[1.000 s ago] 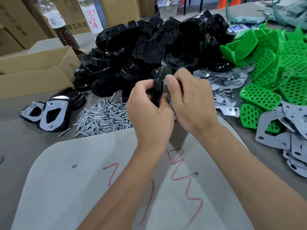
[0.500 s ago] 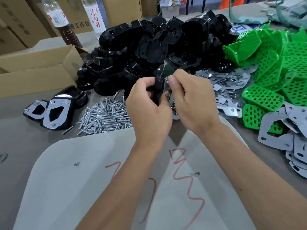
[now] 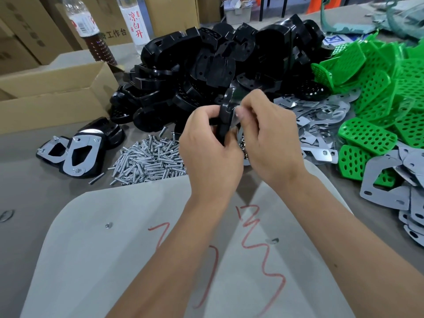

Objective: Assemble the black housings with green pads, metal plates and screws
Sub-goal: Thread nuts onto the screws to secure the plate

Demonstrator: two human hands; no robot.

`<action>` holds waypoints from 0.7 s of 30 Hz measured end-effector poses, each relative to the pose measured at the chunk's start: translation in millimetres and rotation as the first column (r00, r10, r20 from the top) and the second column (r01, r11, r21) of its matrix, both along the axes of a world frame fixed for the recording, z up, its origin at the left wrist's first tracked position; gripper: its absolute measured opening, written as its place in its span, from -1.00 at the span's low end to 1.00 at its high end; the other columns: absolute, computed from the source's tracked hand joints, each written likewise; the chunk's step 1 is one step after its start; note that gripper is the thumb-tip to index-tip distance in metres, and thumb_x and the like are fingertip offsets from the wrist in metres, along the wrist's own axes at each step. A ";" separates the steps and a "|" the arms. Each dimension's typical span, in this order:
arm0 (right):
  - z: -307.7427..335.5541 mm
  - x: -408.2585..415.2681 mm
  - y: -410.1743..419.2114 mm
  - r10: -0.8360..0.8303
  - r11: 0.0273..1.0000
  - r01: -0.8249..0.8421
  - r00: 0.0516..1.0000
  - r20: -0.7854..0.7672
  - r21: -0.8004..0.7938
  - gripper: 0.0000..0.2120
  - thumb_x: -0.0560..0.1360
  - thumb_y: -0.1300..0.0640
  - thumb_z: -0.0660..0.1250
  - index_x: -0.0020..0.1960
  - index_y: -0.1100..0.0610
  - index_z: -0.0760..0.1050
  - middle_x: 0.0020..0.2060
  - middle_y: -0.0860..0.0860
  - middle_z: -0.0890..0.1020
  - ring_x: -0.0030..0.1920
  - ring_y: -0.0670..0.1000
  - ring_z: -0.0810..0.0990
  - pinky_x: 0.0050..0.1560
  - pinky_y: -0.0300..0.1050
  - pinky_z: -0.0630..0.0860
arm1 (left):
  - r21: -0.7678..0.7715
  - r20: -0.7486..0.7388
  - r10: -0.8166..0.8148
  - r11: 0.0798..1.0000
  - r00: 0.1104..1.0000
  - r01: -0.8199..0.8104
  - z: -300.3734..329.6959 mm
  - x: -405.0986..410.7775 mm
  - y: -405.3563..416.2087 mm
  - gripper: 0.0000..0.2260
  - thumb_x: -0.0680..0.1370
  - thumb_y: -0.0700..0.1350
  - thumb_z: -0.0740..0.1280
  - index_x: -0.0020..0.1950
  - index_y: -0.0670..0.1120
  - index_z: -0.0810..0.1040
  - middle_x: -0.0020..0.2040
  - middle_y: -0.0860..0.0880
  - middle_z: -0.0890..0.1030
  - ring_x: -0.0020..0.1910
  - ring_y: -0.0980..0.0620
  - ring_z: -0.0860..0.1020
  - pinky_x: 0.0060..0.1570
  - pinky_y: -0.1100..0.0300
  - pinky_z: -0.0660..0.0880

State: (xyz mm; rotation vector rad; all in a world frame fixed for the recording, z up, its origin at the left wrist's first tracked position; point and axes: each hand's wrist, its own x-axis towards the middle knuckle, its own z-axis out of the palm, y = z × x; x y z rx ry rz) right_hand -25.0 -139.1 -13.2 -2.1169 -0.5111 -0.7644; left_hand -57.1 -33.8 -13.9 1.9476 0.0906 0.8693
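Two hands are in view, the left hand (image 3: 210, 154) and the right hand (image 3: 270, 143), with one black housing (image 3: 226, 111) held between them. Two bottles (image 3: 88, 26) stand at the back. Two finished housings (image 3: 79, 154) lie at the left. One open cardboard box (image 3: 57, 97) sits there too. The heaps of black housings (image 3: 220, 58), green pads (image 3: 378, 92), metal plates (image 3: 321, 115) and screws (image 3: 149, 159) are too many to count.
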 end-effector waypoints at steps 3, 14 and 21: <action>-0.3 -1.1 -0.9 -0.040 0.999 0.041 0.999 -0.023 0.033 -0.71 0.74 0.09 0.17 -0.13 0.17 0.39 -0.43 -0.13 0.37 -0.39 0.01 0.36 -0.30 -0.01 0.28 | -0.010 -0.011 0.004 1.000 1.000 -0.004 0.4 -0.7 -1.4 -0.80 0.49 -0.25 0.49 0.07 -0.08 0.61 -0.04 0.06 0.66 -0.11 0.01 0.64 -0.08 -0.03 0.59; -2.9 -10.2 4.1 0.328 0.832 -0.169 0.918 -0.223 0.528 -0.75 0.72 0.23 0.20 0.17 0.17 0.66 -0.38 -0.15 0.51 -0.44 -0.17 0.45 -0.35 -0.39 0.41 | -0.620 -0.132 -0.165 0.783 0.977 0.048 -2.9 12.1 9.1 -0.80 0.48 -0.34 0.51 0.07 -0.16 0.70 -0.05 -0.09 0.76 0.00 -0.15 0.72 -0.01 0.06 0.66; -1.8 -8.1 1.6 0.372 0.848 -0.206 0.888 -0.272 0.488 -0.67 0.70 0.19 0.27 -0.09 0.37 0.67 -0.48 0.17 0.46 -0.44 -0.05 0.38 -0.33 -0.18 0.38 | -0.671 -0.140 -0.175 0.741 0.975 0.036 -7.4 15.7 11.6 -0.81 0.49 -0.34 0.51 0.09 -0.21 0.70 -0.02 -0.13 0.75 0.03 -0.13 0.72 0.01 0.12 0.65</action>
